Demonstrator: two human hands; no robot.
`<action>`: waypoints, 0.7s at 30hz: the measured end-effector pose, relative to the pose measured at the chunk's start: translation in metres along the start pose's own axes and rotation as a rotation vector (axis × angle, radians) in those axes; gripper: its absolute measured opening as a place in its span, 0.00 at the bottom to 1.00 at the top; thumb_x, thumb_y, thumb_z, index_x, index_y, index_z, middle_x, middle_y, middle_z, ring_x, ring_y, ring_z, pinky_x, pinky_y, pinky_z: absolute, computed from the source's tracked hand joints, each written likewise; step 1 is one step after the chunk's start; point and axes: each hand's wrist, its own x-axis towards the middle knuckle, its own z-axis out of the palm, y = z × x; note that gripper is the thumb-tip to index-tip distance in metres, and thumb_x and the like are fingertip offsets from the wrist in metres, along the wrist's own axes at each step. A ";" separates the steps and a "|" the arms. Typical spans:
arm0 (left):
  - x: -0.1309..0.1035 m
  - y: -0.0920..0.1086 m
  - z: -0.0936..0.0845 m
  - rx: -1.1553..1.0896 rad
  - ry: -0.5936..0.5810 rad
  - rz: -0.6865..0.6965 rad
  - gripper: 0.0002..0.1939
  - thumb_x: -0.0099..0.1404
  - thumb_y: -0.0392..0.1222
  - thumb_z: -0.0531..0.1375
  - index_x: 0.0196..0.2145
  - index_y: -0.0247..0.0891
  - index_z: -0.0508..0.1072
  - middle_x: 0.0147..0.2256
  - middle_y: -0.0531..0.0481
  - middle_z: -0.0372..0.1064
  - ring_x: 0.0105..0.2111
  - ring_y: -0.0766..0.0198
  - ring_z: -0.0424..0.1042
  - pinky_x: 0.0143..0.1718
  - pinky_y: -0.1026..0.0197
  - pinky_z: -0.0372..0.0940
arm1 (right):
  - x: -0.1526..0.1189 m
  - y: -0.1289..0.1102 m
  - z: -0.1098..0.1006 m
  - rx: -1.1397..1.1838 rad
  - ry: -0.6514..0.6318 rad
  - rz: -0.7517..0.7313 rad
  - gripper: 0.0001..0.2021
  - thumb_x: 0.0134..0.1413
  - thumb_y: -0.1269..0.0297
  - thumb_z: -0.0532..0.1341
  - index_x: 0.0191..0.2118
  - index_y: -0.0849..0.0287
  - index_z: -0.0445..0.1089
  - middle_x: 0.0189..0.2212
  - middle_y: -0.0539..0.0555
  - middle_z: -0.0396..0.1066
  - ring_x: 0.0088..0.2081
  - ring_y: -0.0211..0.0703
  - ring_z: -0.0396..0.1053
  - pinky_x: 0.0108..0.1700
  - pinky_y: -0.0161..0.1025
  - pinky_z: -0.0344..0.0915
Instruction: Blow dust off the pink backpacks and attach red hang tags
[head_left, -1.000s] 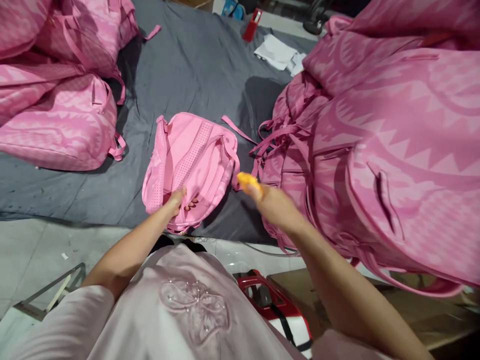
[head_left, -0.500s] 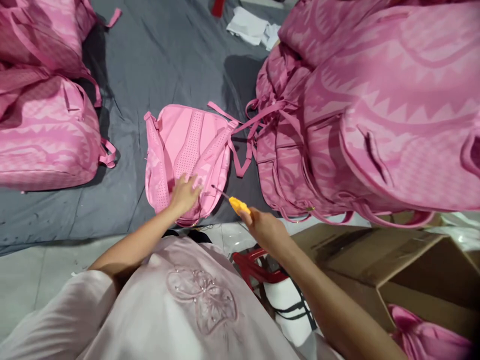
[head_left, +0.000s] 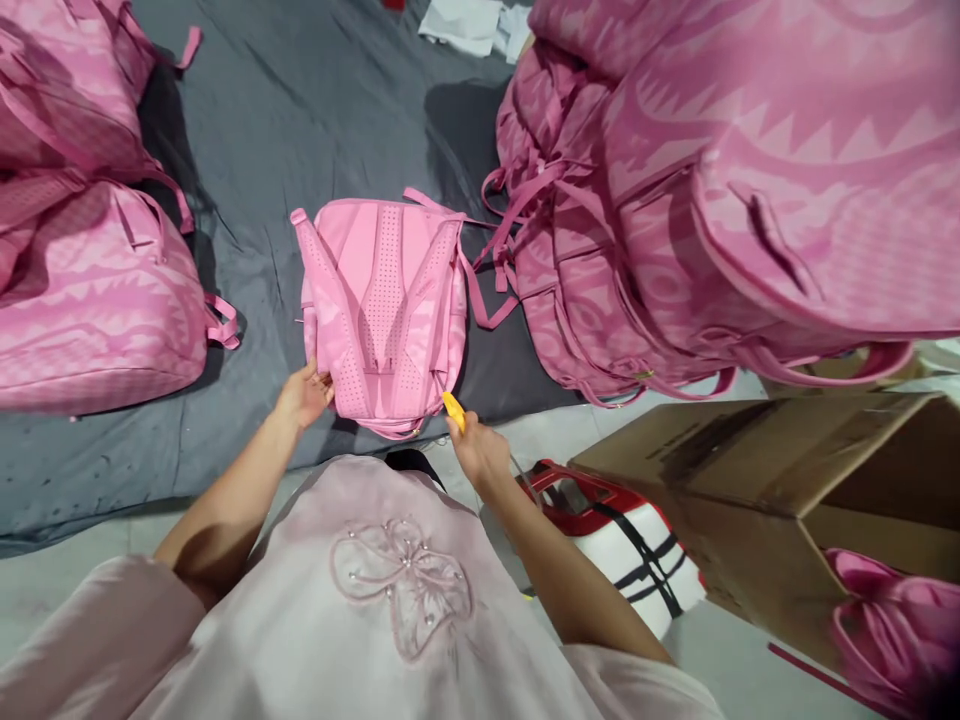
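Observation:
A small pink backpack (head_left: 382,270) lies on the grey cloth with its padded back panel and shoulder straps facing up. My left hand (head_left: 301,396) is at its lower left edge, fingers curled against the side. My right hand (head_left: 480,450) is closed round a yellow-handled tool (head_left: 454,410) with a thin metal point, possibly thread snips. The tool's tip is by the lower end of the right shoulder strap. Just how the tip meets the fabric is too small to make out.
Pink patterned backpacks (head_left: 97,320) lie on the left, and a large pile of backpacks (head_left: 675,200) rises on the right. White cloths (head_left: 461,25) are at the back. By my right arm stand a white and red item (head_left: 630,550) and an open cardboard box (head_left: 720,470) with pink material (head_left: 892,620) inside.
My left hand has left the middle of the backpack for its lower left edge. My right hand has moved down and left, bringing the tool to the right strap. The backpack lies straighter.

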 end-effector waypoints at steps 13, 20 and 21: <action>0.041 -0.030 0.010 -0.122 -0.345 0.076 0.23 0.69 0.56 0.55 0.46 0.32 0.74 0.38 0.40 0.78 0.49 0.52 0.75 0.57 0.49 0.66 | 0.025 -0.009 0.017 0.010 -0.021 0.011 0.22 0.69 0.47 0.45 0.46 0.61 0.64 0.34 0.61 0.77 0.38 0.52 0.77 0.36 0.39 0.62; 0.043 -0.032 0.010 -0.105 -0.431 0.014 0.25 0.68 0.58 0.55 0.47 0.33 0.74 0.41 0.40 0.78 0.55 0.50 0.70 0.62 0.47 0.60 | 0.022 0.002 0.006 0.022 -0.001 0.041 0.20 0.70 0.48 0.46 0.47 0.60 0.64 0.35 0.60 0.77 0.38 0.51 0.76 0.33 0.38 0.57; 0.041 -0.032 0.010 -0.111 -0.442 0.019 0.26 0.67 0.59 0.55 0.48 0.33 0.74 0.43 0.39 0.77 0.56 0.49 0.69 0.62 0.46 0.60 | 0.019 0.004 0.005 0.039 0.006 0.060 0.20 0.70 0.48 0.45 0.47 0.59 0.65 0.35 0.59 0.77 0.38 0.51 0.76 0.32 0.38 0.56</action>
